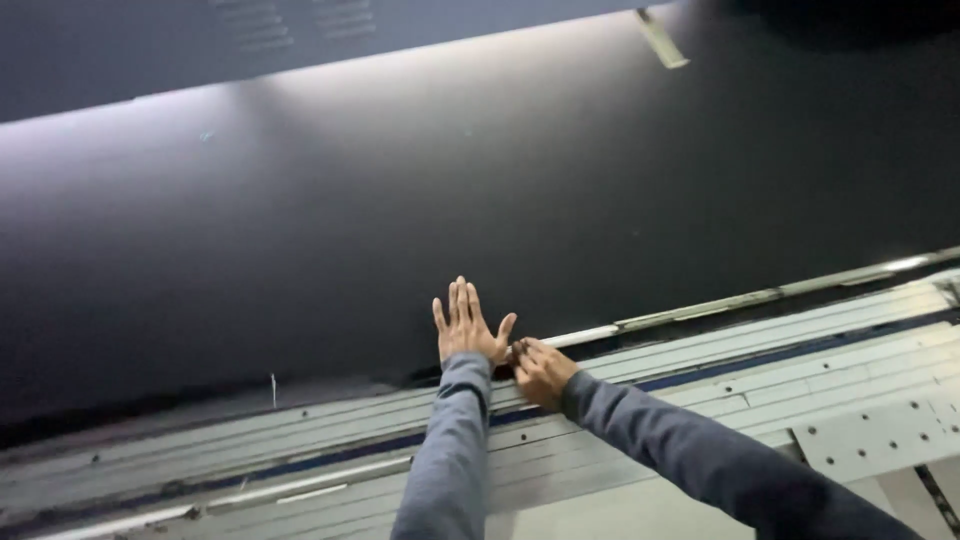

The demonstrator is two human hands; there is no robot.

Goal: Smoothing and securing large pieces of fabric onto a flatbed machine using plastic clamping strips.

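Panel: large, smooth, matte dark sheet (480, 190), lower edge meeting ribbed grey metal rails (700, 390).
Left hand (468, 325): flat, fingers spread, pressing the panel.
Right hand (542, 372): fingers curled, pinching the panel's edge strip (590, 335).
Sleeves: soft grey fabric (450, 450).

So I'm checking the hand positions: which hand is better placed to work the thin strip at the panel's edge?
Probably the right hand: its fingertips already pinch at the strip. The left hand lies flat and spread on the dark panel.

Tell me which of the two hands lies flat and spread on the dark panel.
The left hand: fingers splayed, palm against the dark panel. The right hand is curled at the panel's lower edge.
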